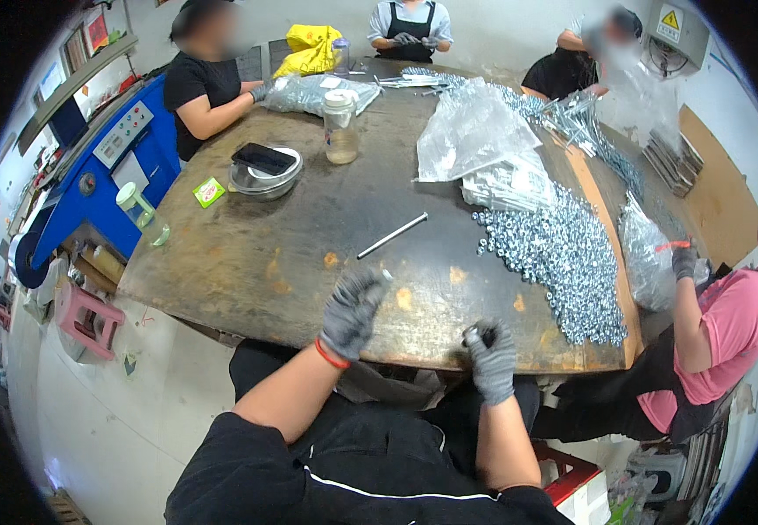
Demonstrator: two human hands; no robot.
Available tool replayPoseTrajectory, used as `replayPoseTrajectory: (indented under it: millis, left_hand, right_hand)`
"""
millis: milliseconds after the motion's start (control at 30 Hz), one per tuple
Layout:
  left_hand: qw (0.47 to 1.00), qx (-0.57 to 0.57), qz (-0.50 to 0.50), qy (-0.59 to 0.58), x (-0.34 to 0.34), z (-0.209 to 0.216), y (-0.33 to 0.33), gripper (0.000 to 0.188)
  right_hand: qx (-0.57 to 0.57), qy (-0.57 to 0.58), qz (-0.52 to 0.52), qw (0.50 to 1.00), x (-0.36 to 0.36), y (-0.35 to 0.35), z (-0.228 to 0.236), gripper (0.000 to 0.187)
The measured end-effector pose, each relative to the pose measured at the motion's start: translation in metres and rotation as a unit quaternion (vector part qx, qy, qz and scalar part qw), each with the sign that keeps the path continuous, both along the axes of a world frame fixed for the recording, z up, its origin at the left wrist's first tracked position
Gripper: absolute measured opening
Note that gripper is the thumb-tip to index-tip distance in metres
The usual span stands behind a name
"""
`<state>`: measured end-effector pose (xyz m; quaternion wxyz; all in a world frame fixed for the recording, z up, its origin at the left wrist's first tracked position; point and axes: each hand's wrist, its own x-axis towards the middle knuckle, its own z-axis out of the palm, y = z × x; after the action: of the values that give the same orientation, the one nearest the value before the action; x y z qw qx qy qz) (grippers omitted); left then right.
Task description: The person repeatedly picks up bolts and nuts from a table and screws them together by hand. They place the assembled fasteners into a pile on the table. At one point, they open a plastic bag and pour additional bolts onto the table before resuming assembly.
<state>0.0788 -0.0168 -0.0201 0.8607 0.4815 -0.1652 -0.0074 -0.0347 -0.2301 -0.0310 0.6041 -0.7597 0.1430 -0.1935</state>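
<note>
Both my hands wear grey knit gloves over the near edge of the table. My left hand (351, 317), with a red band at the wrist, has its fingers drawn together; a small pale bit shows at the fingertips, too blurred to name. To its right, my right hand (491, 360) is closed around something small and dark with a metallic glint, mostly hidden by the fingers. Beyond my left hand, a long silvery bolt (393, 235) lies slantwise on the table, touched by neither hand. A wide heap of shiny metal nuts (563, 267) spreads to the right of my hands.
The brown table (248, 262) bears plastic bags (475, 131), a lidded jar (340, 131), a metal bowl (265, 185) with a phone (264, 158) on top, and a green packet (208, 192). A wooden strip (605, 232) borders the nuts. Several co-workers sit around; a pink stool (87, 317) stands left.
</note>
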Motion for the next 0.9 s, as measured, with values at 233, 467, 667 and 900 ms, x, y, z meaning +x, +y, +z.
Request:
replayPoseTrajectory:
  millis: [233, 467, 667, 900]
  left_hand:
    - [0.885, 0.364, -0.122, -0.261, -0.078, -0.002, 0.009, 0.023]
    - [0.835, 0.324, -0.444, 0.031, -0.089, 0.012, 0.032, 0.03]
    - [0.881, 0.33, -0.334, -0.05, -0.104, 0.015, 0.023, 0.029]
    - [0.903, 0.285, -0.234, -0.22, -0.124, 0.014, 0.003, 0.018]
  right_hand:
    - [0.044, -0.036, 0.145, 0.988, -0.043, 0.053, 0.04, 0.017]
    - [-0.234, -0.079, 0.32, 0.915, -0.056, 0.041, 0.071, 0.021]
    - [-0.307, -0.007, 0.249, 0.919, -0.065, 0.047, 0.075, 0.02]
    - [0.144, -0.06, 0.113, 0.981, -0.058, 0.074, 0.022, 0.058]
